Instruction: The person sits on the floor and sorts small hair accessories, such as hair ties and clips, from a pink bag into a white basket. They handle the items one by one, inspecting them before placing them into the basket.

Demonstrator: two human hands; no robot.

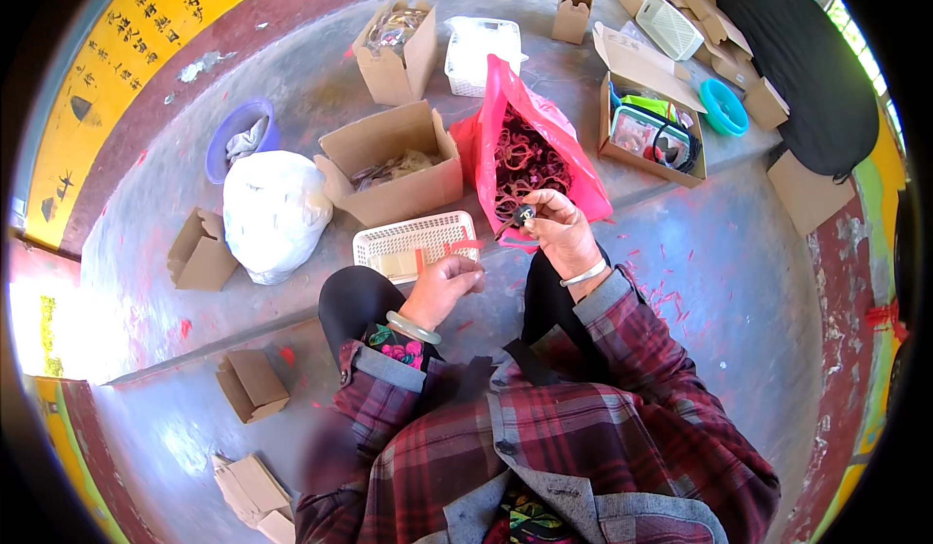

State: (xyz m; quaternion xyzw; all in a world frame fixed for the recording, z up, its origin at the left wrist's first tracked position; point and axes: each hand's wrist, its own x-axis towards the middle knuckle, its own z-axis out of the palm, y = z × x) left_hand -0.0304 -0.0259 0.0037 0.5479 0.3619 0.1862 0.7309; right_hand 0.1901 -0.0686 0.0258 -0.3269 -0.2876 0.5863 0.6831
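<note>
My right hand pinches a small dark round piece with a light mark, just over the near edge of a pink plastic bag. Inside the bag lies a tangle of dark red looped pieces. My left hand is closed, fingers curled, at the near right side of a cream slotted basket. A thin red strip shows by its fingertips; whether they grip it I cannot tell. Inside the basket lies a flat yellowish piece.
Left of the basket stand an open cardboard box and a full white plastic bag. A purple basin is behind. Right of the pink bag sit a box of mixed items and a teal basket. Red scraps litter the floor.
</note>
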